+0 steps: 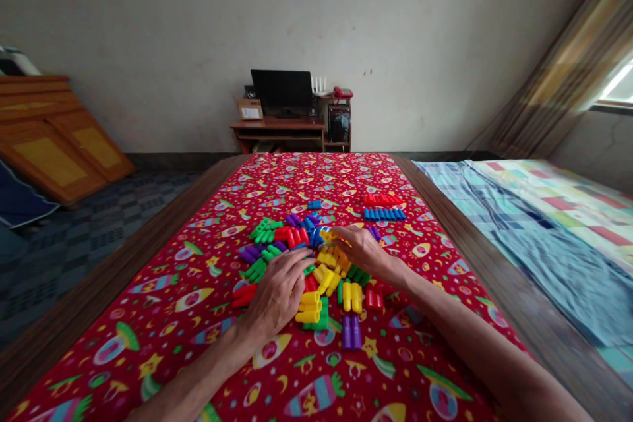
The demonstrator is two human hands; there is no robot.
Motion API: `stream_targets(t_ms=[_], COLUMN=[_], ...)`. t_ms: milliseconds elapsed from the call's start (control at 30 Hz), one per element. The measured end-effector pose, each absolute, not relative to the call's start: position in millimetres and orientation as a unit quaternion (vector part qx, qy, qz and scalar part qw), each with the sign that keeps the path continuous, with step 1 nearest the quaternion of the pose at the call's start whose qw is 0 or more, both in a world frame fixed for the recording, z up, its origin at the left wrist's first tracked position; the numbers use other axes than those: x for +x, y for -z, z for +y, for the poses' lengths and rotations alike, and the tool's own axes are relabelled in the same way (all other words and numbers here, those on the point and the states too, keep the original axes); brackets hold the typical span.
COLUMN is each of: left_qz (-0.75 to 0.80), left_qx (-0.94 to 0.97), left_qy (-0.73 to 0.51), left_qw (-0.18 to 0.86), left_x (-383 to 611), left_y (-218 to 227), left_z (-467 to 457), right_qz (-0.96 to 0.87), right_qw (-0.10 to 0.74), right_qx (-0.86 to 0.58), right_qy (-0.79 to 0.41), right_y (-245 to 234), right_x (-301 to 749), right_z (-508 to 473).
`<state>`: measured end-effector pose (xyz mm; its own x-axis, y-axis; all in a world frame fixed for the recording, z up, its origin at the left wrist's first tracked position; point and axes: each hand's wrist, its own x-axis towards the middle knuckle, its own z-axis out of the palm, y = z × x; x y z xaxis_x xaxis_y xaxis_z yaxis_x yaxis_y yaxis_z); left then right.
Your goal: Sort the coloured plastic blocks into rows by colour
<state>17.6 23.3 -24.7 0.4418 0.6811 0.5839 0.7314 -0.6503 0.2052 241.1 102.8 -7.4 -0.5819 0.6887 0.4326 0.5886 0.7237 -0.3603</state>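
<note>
A heap of plastic building blocks shaped like joined tubes lies mid-table, in yellow, green, red, blue and purple. My left hand [277,287] rests over the heap's near left side, fingers stretched forward. Beside its thumb are a yellow block [309,308] and a green block [322,315]. At the heap's right, my right hand [360,247] is closed with its fingertips on a small yellow block [326,235]. Several yellow blocks [332,264] lie just below those fingers. Nearer me are a purple block [351,332] and a red block [374,300].
Beyond my right hand stand a red row of blocks [383,200] and a blue row [384,214], with a purple block [374,233] close by. A red patterned cloth [208,336] covers the table. A bed [554,231] adjoins on the right; a monitor desk [279,124] stands behind.
</note>
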Motion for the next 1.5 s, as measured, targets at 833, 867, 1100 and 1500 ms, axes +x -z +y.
stream_targets(t_ms=[833, 867, 1100, 1500], left_qz=[-0.393, -0.392, -0.387, -0.390], left_qx=[-0.861, -0.861, -0.860, -0.860], left_qy=[0.319, 0.321, 0.329, 0.326], left_qw=[0.047, 0.049, 0.056, 0.045], left_x=[15.1, 15.5, 16.7, 14.9], left_y=[27.9, 27.4, 26.2, 30.7], left_z=[23.0, 22.8, 22.9, 23.7], right_qz=[-0.861, -0.861, -0.869, -0.911], right_qw=[-0.031, -0.036, -0.080, -0.069], right_qx=[-0.505, -0.506, -0.489, -0.404], right_qy=[-0.048, -0.035, -0.005, -0.035], right_y=[-45.1, -45.2, -56.0, -47.1], right_x=[309.0, 305.5, 298.5, 261.1], right_z=[84.2, 80.4, 68.9, 39.4])
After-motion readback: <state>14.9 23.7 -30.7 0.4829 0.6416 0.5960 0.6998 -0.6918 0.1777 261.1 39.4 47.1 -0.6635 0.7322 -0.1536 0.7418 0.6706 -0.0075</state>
